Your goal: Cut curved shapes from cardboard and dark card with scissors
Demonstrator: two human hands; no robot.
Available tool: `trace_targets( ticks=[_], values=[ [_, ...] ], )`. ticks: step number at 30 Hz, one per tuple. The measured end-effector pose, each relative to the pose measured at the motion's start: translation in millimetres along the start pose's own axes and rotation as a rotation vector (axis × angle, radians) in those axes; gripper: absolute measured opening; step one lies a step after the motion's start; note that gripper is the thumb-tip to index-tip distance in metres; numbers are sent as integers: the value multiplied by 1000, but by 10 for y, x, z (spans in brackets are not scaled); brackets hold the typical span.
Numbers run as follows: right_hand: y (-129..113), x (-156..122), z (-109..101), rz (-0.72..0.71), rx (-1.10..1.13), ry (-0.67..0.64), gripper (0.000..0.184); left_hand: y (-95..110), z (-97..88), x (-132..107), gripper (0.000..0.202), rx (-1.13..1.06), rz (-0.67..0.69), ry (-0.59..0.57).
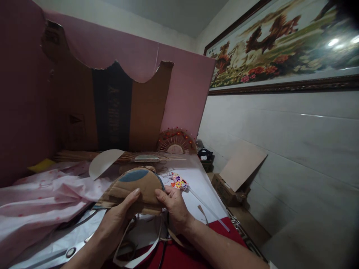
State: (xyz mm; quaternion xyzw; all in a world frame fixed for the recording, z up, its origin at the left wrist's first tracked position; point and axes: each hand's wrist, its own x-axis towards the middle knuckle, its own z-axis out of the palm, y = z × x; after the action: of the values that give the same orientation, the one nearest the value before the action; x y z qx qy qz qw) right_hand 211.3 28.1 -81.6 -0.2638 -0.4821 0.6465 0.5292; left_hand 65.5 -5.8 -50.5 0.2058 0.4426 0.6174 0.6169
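Note:
Between my two hands is a rounded piece of cardboard (pixel 131 188), brown with a blue patch near its curved top edge. My left hand (pixel 125 207) grips its lower left part, thumb lying on the front face. At the right edge, my right hand (pixel 174 201) pinches it between thumb and fingers. The fingers of both hands are partly hidden behind the cardboard. Below hangs a curled white strip (pixel 151 250). To the lower left lie scissors (pixel 70 252), and right of my right hand a flower-patterned piece (pixel 178 182) sits by a clear thin stick (pixel 209 209).
Pink cloth with red dots (pixel 56 198) covers the left side. Behind stand a cut cardboard sheet (pixel 148 112) and a fan-shaped piece with red beads (pixel 176 140). A white half-disc (pixel 105 162) lies near the cloth. Boxes (pixel 227 190) stand beyond the table's right edge.

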Motion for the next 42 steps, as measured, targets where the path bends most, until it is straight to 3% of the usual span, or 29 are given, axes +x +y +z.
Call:
trace_targets(
  ticks=[20, 32, 42],
  values=[
    [4, 6, -11, 12, -10, 56, 40, 16, 68, -34, 13, -41, -5, 2],
    [22, 18, -6, -20, 107, -49, 46, 31, 62, -27, 16, -18, 9, 29],
    [5, 26, -10, 20, 42, 28, 42, 64, 115, -66, 17, -28, -5, 42]
  ],
)
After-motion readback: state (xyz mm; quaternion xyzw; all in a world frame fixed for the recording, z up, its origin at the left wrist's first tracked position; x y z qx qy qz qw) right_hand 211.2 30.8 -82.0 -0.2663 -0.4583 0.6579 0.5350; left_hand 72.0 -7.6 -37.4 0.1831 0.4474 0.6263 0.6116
